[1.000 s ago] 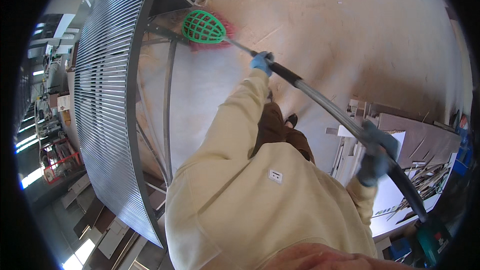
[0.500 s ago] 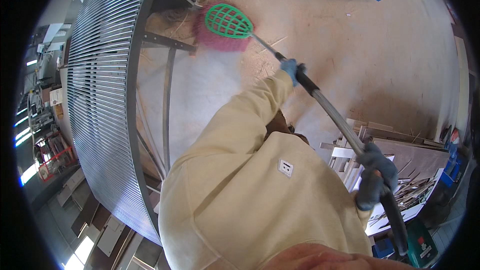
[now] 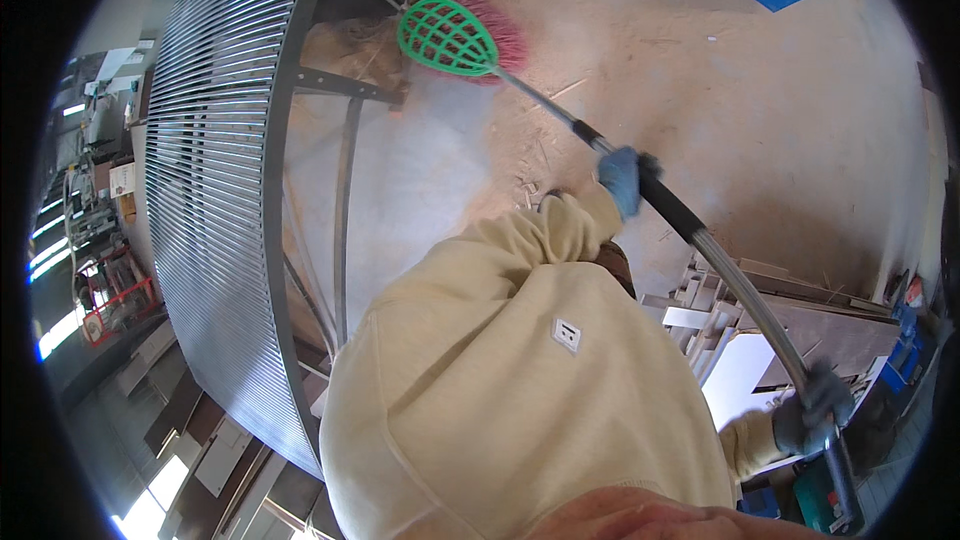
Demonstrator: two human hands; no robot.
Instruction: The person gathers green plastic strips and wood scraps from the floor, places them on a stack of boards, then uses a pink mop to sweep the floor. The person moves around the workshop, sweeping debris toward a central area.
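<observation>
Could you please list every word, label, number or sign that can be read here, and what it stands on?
No word or number can be read.
Sweatshirt: white patch with dark marks, too small to read.
Pale box at far left: faint marks, too small to read.
Broom: no text visible.

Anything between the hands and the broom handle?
Only gloves; nothing else visible. The left hand and right hand both grip the broom handle, the right one farther from the green broom head.
</observation>
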